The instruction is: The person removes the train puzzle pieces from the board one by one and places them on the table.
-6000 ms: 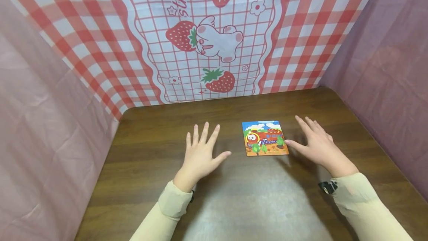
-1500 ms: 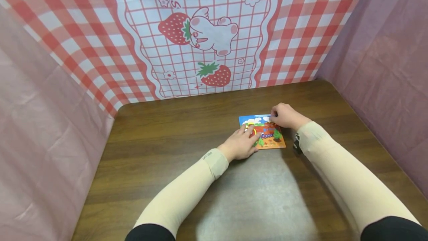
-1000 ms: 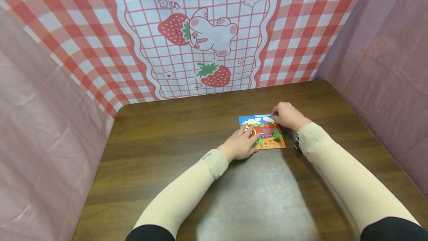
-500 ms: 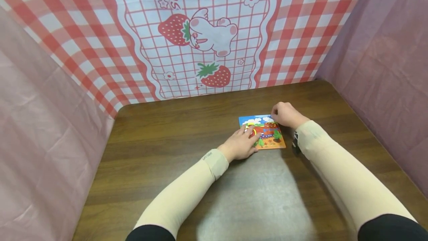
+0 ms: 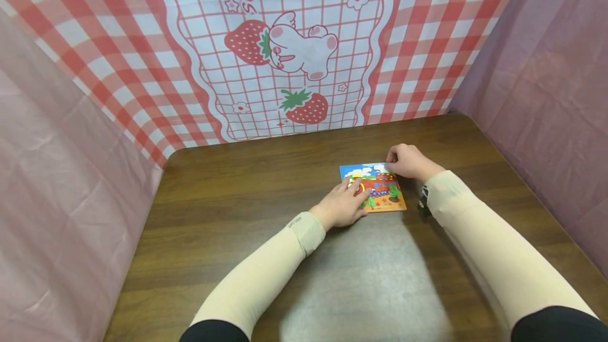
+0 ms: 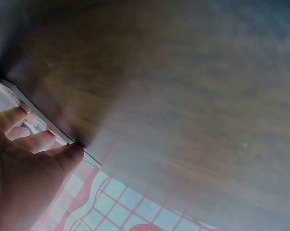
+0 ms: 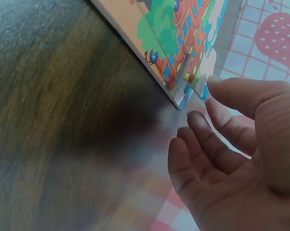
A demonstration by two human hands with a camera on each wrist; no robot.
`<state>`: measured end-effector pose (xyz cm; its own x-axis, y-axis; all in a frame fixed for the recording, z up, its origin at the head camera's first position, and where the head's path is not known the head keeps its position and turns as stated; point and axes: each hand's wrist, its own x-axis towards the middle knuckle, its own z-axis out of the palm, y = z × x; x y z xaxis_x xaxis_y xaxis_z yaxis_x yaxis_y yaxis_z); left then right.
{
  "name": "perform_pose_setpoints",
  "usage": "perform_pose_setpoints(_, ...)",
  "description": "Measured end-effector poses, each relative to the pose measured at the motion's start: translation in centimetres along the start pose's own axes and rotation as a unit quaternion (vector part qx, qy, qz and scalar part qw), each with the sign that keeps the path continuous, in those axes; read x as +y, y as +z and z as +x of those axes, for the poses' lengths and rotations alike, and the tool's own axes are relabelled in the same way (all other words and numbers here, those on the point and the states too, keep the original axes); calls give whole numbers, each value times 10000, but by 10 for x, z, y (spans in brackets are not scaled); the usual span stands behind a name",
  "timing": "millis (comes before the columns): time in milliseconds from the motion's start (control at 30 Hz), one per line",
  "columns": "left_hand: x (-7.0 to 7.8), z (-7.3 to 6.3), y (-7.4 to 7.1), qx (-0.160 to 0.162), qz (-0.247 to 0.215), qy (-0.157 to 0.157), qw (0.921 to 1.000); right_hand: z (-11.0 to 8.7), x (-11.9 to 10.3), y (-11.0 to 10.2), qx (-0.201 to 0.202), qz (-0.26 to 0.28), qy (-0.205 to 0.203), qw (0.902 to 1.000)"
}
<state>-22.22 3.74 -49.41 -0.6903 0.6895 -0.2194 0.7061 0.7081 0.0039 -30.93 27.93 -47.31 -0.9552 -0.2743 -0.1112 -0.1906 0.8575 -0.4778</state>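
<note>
A square jigsaw puzzle [image 5: 382, 202] with a red cartoon train lies flat on the table, right of its middle. My left hand [image 5: 339, 207] rests on the picture's left part with spread fingers, hiding much of the train's front. In the left wrist view, fingertips [image 6: 70, 153] touch the board's edge. At the far right corner, my right hand [image 5: 408, 163] pinches a puzzle piece [image 7: 207, 72] between thumb and index finger. The right wrist view shows that corner piece tilted up a little from the board, with a gap beneath it. The other right fingers curl loosely below.
The brown wooden table [image 5: 228, 199] has rounded far corners. A red-and-white checked strawberry cloth [image 5: 304, 67] hangs at its far edge. Pink curtains [image 5: 62, 189] close off both sides.
Six seconds ago both hands hovered apart beside the puzzle. Since then the left has come down onto it and the right has gone to its far right corner. Over the last second they have barely moved.
</note>
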Motion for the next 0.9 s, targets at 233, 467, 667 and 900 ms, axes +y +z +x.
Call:
perform_pose_setpoints(233, 0, 1, -1, -22, 61, -40, 10000, -3, 7, 1, 31, 205, -208, 9996)
perform_pose_setpoints(467, -2, 2, -2, -29, 61, -45, 10000, -6, 7, 1, 18, 549, -233, 9982)
perform_pose_setpoints(667, -1, 2, -2, -17, 50, -41, 10000, -7, 8, 1, -54, 634, -231, 9977)
perform_pose_setpoints(900, -1, 3, 0, -20, 47, -57, 10000, -9, 13, 0, -74, 899, -78, 9959)
